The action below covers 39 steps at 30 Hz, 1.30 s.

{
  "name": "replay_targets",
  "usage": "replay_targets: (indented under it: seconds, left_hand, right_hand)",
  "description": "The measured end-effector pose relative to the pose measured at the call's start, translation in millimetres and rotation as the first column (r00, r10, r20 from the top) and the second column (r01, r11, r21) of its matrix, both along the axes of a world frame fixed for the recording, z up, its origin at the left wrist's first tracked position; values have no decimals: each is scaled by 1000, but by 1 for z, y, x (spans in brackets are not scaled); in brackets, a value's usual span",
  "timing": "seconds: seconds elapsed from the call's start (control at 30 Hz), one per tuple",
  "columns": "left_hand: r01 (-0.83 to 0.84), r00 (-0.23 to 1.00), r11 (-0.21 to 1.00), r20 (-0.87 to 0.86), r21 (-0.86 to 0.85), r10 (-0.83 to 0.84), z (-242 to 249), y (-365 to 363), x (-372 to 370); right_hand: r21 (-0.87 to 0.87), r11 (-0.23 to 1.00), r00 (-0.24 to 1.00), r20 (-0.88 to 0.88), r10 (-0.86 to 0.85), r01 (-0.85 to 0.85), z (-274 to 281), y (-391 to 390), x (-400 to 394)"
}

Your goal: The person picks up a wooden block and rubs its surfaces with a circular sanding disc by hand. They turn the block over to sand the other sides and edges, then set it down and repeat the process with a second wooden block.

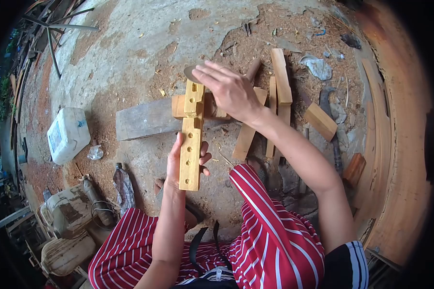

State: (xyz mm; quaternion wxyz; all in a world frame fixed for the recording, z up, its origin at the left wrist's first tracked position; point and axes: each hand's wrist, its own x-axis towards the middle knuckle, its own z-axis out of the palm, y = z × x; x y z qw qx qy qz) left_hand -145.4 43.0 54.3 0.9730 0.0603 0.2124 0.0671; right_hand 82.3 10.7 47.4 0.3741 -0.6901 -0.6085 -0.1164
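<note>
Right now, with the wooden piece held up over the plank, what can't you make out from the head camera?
- The tool in the right hand: only a grey curved edge shows past the fingers; the hand covers the rest.
- The left hand palm and grip: hidden behind the drilled wooden piece.
- The small block on the plank: partly covered by the wooden piece and the right hand.
- Things at the frame's left edge: dark and warped by the lens.

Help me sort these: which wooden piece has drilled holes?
The yellow wooden bar held upright in the left hand; it shows round holes along its face, unlike the plain wooden strips lying on the ground.
</note>
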Motion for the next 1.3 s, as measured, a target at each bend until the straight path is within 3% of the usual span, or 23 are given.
replay_targets:
  seconds: [0.1,0.13,0.23,0.3,0.37,0.43,0.5,0.57,0.6,0.63,0.7,0.73,0.8,0.83,0.9,0.93,0.97,1.1,1.17,1.2,1.23,1.27,1.3]
  left_hand:
    - [78,989,992,-131,103,-64,5,14,-6]
    - [117,960,978,-272,170,-68,13,14,-4]
    - [156,951,961,-299,228,-84,11,15,-7]
    - [170,950,956,-297,238,-95,10,13,-10]
    - [203,946,936,-306,287,-111,10,19,-10]
    - [206,938,931,-331,302,-100,12,19,-8]
    - [220,896,913,-441,342,-51,13,13,-6]
    - [211,906,900,-423,381,-33,6,9,-9]
    - [173,923,914,-384,366,-21,9,7,-7]
    - [136,940,924,-342,357,-6,11,9,-4]
    - [-63,994,992,-76,112,72,8,11,-11]
    - [-72,992,991,-99,109,83,6,11,-9]
    - [-30,994,994,-103,109,42,-1,5,-8]
    - [-35,993,994,-112,101,46,-4,4,-7]
    - [-59,998,997,-12,-59,58,-5,5,-1]
    - [-9,988,994,-151,106,25,8,4,4]
    - [-10,989,994,-148,110,26,8,6,3]
    - [100,912,947,-408,306,36,17,16,-7]
    - [115,639,940,-748,322,179,24,15,0]
    - [-11,564,951,-784,308,260,37,9,12]
    - [-12,563,953,-785,303,256,31,11,7]
    - [97,763,950,-635,299,122,21,19,-2]
    - [195,896,925,-443,326,-33,17,25,-8]
  right_hand:
    - [-174,980,984,134,119,-95,4,-9,-48]
    - [-186,973,977,136,162,-135,7,-16,-68]
    - [-133,973,971,122,206,-190,3,-6,-46]
    - [-197,980,995,88,38,-20,3,10,-9]
    - [-324,946,999,13,31,-25,6,11,-20]
    - [-181,977,968,203,148,-112,5,-8,-61]
    - [-234,955,961,162,224,-183,16,-16,-48]
    - [-41,998,985,167,48,-42,-14,4,-8]
    - [-373,928,974,-217,-71,-16,8,5,8]
    - [-514,858,914,-342,-220,14,13,5,19]
    - [-440,897,874,-421,-242,36,22,-2,24]
    - [-435,900,877,-420,-236,34,22,-1,25]
    - [-87,992,929,-350,-116,91,17,-6,20]
    - [-96,992,927,-357,-114,85,11,-4,18]
    - [88,996,1000,-21,15,-13,-2,6,14]
    - [15,998,993,-102,57,-55,-6,8,2]
    - [19,998,993,-99,58,-56,-9,4,-10]
    - [-54,952,949,86,304,-301,15,-31,-81]
    - [-74,924,926,19,378,-375,24,-40,-89]
    - [-54,921,917,90,389,-385,18,-35,-80]
    - [-32,916,903,160,399,-399,12,-26,-68]
    - [-81,957,925,246,291,-280,6,-9,-42]
    - [-64,986,976,147,160,-152,-3,4,-21]
